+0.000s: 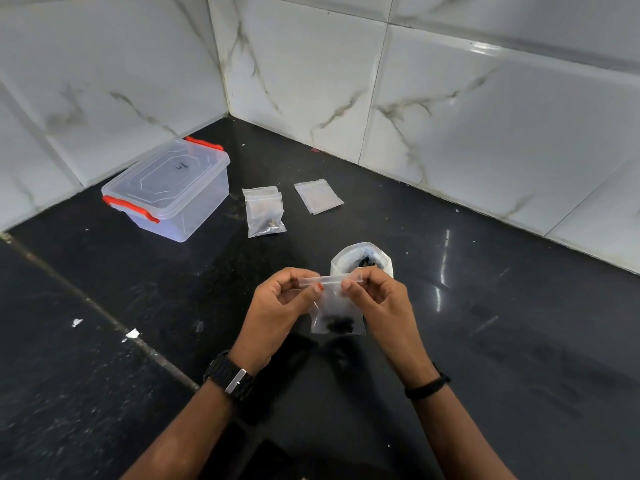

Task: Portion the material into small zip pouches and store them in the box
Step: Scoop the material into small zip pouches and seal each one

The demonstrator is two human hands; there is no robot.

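Observation:
I hold a small clear zip pouch (337,315) upright above the black counter, with dark material lying at its bottom. My left hand (277,306) pinches the left end of its zip strip and my right hand (381,299) pinches the right end. Just behind the pouch stands an open larger bag (363,259) with dark material inside. A stack of filled pouches (265,211) lies farther back, and flat empty pouches (318,196) lie to its right. The clear plastic box (169,190) with red clips sits at the back left with its lid on.
The black stone counter (485,306) meets white marble-patterned wall tiles (450,98) in a corner at the back. A grout seam (104,306) runs diagonally across the left, with small white scraps (131,333) beside it.

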